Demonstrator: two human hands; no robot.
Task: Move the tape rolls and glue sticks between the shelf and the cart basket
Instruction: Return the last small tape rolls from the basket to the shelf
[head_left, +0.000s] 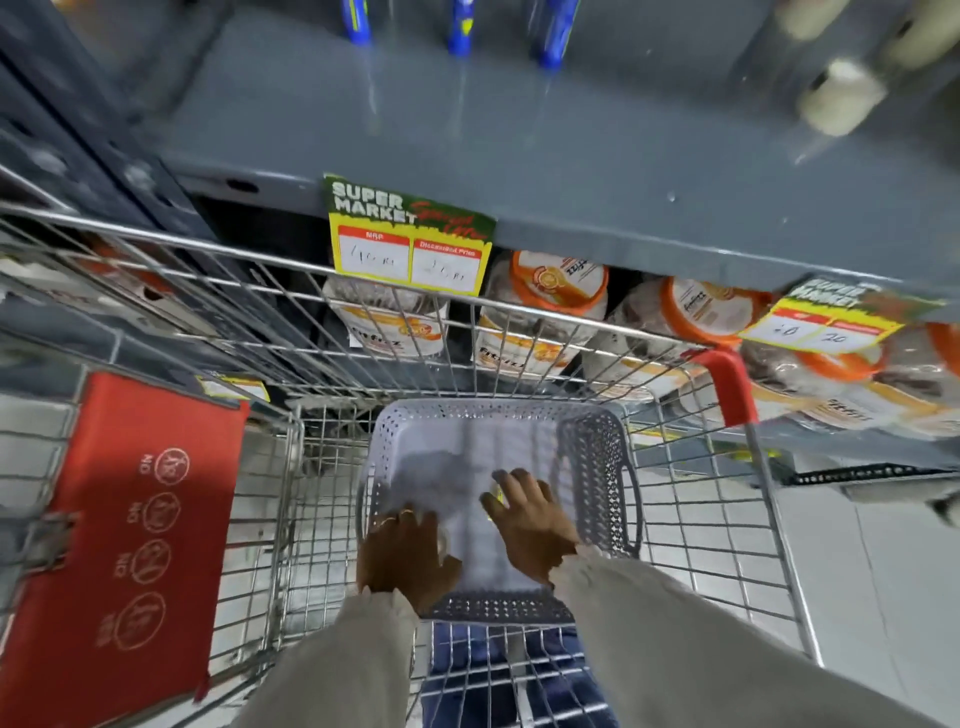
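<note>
Down in one basket (597, 467), two hands (410, 556) (532, 525); three glue sticks (460, 26) shelved.

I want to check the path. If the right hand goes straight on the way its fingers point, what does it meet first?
Probably the bare floor of the grey basket: the right hand points forward and down into it. Depth is unclear.

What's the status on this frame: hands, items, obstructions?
Both hands, left hand and right hand, down in plastic basket; grips unclear. Glue sticks upright on shelf. Nothing blocking.
</note>
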